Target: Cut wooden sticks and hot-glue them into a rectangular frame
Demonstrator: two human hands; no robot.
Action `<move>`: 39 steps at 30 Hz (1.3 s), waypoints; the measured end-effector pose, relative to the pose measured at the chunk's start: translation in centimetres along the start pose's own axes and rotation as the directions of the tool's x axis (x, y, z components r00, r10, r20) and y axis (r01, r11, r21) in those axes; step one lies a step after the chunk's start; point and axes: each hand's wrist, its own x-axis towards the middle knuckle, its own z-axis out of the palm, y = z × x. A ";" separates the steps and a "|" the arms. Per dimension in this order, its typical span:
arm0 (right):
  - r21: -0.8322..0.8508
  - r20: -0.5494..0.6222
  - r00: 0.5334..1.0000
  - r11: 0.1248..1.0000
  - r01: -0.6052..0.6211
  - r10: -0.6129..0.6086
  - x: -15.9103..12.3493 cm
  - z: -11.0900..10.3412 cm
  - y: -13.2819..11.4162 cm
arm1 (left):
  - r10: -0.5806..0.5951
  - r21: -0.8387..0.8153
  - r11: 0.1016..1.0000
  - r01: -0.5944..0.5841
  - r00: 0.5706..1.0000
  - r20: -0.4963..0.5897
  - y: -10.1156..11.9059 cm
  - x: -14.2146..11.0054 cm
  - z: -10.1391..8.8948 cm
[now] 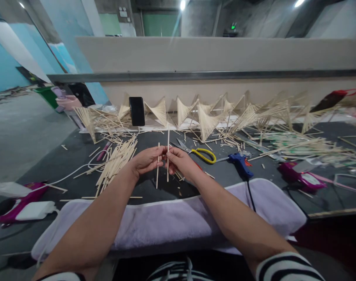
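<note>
Close together over the dark table, my two hands each pinch a thin wooden stick. My left hand (148, 159) is closed on a shorter stick (157, 175) that stands nearly upright. Fingers of my right hand (178, 159) grip a longer stick (168, 136), upright and roughly parallel to the first. The fingertips of both hands meet or nearly meet between the sticks. Just beyond my right hand lie yellow-handled scissors (205, 155). A blue glue gun (240, 164) rests farther right. Left of my left hand is a pile of loose sticks (116, 164).
Fan-shaped stick structures (210, 119) line the back, with a phone (136, 111) propped among them. A lilac cushion (166, 222) runs along the front edge. Purple devices with white adapters (37, 210) sit at left; another purple device (302, 176) is at right. White cables cross the left side.
</note>
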 end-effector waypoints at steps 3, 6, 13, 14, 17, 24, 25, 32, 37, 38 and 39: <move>-0.063 -0.099 0.994 0.998 0.032 -0.038 0.0 -0.6 -0.6 | -0.016 0.057 0.998 0.019 0.998 -0.055 -0.1 0.1 -0.1; -0.085 -0.273 0.955 0.992 0.098 -0.118 0.0 -1.9 -1.6 | -0.008 0.177 0.983 0.042 0.982 -0.189 -0.1 0.1 -0.7; -0.091 -0.237 0.968 0.994 0.057 -0.077 0.2 -2.6 -1.8 | -0.001 0.208 0.976 0.066 0.955 -0.297 0.6 -0.3 -1.8; -0.096 -0.196 0.979 0.995 0.037 -0.055 0.2 -2.4 -1.5 | 0.005 0.180 0.983 0.049 0.958 -0.287 0.6 -0.4 -1.9; -0.132 -0.087 0.996 0.991 -0.017 0.005 0.2 -1.7 -0.8 | 0.003 0.094 0.995 0.017 0.978 -0.208 0.7 -0.5 -2.1; -0.244 -0.036 0.998 0.969 -0.050 0.043 -0.1 -0.9 -0.3 | -0.068 0.056 0.996 0.076 0.990 -0.120 0.0 0.2 -2.0; -0.261 -0.046 0.998 0.964 -0.048 0.037 -0.1 -0.9 -0.2 | -0.080 0.077 0.993 0.090 0.990 -0.119 -0.2 0.3 -1.8; -0.353 -0.043 0.998 0.934 -0.064 0.052 0.2 -1.1 0.5 | 0.004 0.156 0.987 0.032 0.974 -0.227 -0.7 0.6 -1.4; -0.328 0.013 0.991 0.937 -0.122 0.134 0.2 -0.8 1.0 | 0.052 0.135 0.991 -0.018 0.966 -0.252 -0.8 0.6 -1.0; -0.327 0.028 0.989 0.936 -0.130 0.148 0.2 -0.8 1.0 | 0.058 0.141 0.990 -0.021 0.963 -0.261 -0.8 0.7 -0.9; -0.327 0.041 0.987 0.936 -0.134 0.156 0.2 -0.8 1.0 | 0.068 0.149 0.988 -0.028 0.960 -0.271 -0.9 0.8 -0.7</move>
